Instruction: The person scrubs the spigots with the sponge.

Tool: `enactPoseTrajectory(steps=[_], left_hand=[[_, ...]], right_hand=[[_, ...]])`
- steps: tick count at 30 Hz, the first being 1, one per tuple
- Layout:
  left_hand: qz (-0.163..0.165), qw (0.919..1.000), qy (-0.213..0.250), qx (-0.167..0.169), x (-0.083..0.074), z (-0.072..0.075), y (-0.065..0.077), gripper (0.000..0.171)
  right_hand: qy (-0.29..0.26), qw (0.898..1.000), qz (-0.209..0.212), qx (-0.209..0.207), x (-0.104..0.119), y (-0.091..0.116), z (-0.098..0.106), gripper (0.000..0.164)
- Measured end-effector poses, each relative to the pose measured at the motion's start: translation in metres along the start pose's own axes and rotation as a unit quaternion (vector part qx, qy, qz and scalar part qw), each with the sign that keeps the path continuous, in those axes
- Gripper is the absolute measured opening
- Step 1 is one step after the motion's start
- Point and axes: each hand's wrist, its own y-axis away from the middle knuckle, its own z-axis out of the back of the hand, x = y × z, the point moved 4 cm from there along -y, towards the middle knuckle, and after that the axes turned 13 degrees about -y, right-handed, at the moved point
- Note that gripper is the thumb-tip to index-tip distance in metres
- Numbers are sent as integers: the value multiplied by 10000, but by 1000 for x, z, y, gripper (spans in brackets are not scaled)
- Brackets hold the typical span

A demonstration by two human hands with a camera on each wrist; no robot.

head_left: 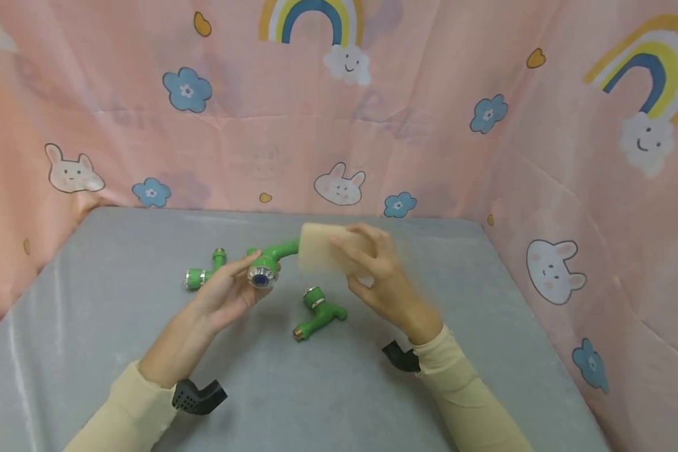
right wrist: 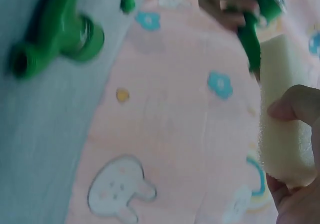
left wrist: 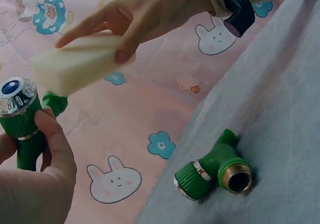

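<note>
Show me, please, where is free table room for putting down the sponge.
Bare grey table lies between the right sleeve and the right-hand curtain; another patch between that sleeve and the left sleeve, on the near side of the middle tap. Crowded: from the back-left tap to the middle tap, with the left hand holding a third tap.

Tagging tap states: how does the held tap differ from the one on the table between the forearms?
Support: the left grip has the held tap raised; the lying tap rests on the table.
Pose: the held tap's knob faces the head camera; the lying tap's knob points away.
Contact: the sponge is right by one end of the held tap, but clear of the lying tap.
Shared: green bodies, silver-trimmed knobs.
</note>
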Motion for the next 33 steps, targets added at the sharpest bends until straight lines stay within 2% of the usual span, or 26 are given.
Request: enactPoseTrajectory(steps=[3,6,11,13,16,19,20,23,27,29,30,32,33], left_hand=[[39,9998,6,169,2,-1,-1,28],[-16,9997,-187,147,2,1,-1,24],[-14,9992,-395,100,3,7,-2,23],[-70,9982,-543,235,2,9,-3,24],[-235,9922,-1061,613,2,10,-5,25],[-482,9815,-1556,1007,3,7,-5,25],[-558,9788,-1683,1027,4,5,-5,24],[-800,9758,-1838,874,3,5,-5,23],[-1030,9715,-2116,300,1,8,-6,21],[-1149,9641,-2392,-11,0,9,-7,25],[-1237,9570,-2618,-190,-1,10,-7,27],[-1612,9307,-3254,-428,-2,9,-7,31],[-1829,9129,-3610,-540,-3,7,-6,32]], right_hand=[[-198,9996,-85,169,1,1,-8,68],[-367,9980,-468,231,-6,2,-8,72],[-629,9910,-1107,402,-20,4,0,75],[-815,9877,-1288,345,-24,4,6,74],[-1201,9813,-1493,170,-24,3,12,72],[-1807,9695,-1632,293,-17,3,9,69],[-1940,9659,-1673,379,-15,3,6,69],[-2225,9548,-1832,732,-13,3,-1,68],[-2245,9429,-2229,1039,-20,6,0,67],[-2208,9389,-2413,1068,-24,8,5,67],[-2183,9383,-2480,1023,-26,9,7,67],[-2142,9394,-2530,881,-28,10,11,66],[-2117,9412,-2500,821,-27,9,11,66]])
